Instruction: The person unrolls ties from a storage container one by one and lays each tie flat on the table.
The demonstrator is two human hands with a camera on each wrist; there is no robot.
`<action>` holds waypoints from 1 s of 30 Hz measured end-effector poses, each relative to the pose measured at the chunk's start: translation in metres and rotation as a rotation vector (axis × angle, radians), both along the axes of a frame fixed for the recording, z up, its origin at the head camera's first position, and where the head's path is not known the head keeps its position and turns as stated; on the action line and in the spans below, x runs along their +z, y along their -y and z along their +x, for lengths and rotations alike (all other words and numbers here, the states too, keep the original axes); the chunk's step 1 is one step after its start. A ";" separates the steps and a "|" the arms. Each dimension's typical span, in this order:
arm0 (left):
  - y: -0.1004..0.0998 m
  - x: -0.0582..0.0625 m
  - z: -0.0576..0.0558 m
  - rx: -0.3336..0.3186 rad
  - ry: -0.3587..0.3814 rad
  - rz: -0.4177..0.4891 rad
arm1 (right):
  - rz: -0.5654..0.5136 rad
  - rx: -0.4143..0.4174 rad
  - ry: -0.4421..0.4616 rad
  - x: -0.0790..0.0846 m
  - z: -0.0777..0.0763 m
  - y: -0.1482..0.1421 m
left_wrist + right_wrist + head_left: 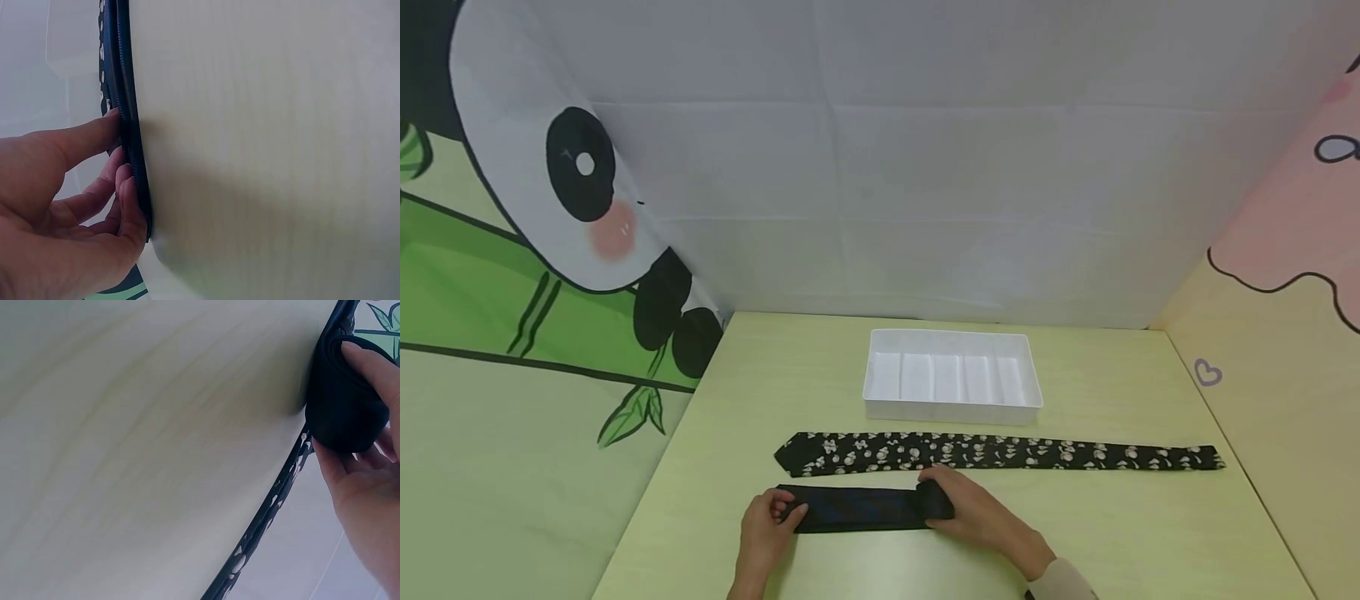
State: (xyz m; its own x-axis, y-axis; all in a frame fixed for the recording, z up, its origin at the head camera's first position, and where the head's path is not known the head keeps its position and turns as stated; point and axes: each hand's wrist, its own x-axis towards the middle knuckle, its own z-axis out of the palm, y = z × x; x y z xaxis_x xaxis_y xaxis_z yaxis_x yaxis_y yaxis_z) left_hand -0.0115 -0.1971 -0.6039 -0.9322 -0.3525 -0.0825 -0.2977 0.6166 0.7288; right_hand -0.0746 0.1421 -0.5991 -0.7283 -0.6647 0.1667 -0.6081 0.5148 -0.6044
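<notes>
A dark navy necktie (857, 510) lies across the front of the table, its right part wound into a roll (350, 394). My right hand (973, 508) grips that roll, thumb on one side and fingers on the other. At the tie's flat left end, my left hand (765, 533) pinches the fabric between thumb and curled fingers. The left wrist view shows the left hand (81, 200) along the layered edge of the tie (128, 94). Just behind lies a second necktie (985, 451), black with a pale floral pattern, stretched out flat.
A white plastic tray (955, 412) with several ribbed compartments stands behind the patterned tie. The pale wooden table (1150, 542) meets a white cloth backdrop (925, 208) at the rear. Printed panels with cartoon figures flank it left and right.
</notes>
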 end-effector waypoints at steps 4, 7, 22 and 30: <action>0.000 -0.001 0.000 0.003 -0.008 0.002 | -0.010 0.005 -0.047 -0.001 0.001 -0.003; 0.000 -0.001 0.001 0.000 -0.029 -0.002 | -0.005 0.002 -0.054 -0.002 0.001 -0.004; -0.002 -0.003 0.001 0.024 -0.036 -0.020 | 0.005 -0.007 0.000 0.002 0.000 -0.016; -0.002 -0.002 0.000 0.015 -0.043 -0.030 | 0.002 -0.014 -0.002 0.003 0.000 -0.025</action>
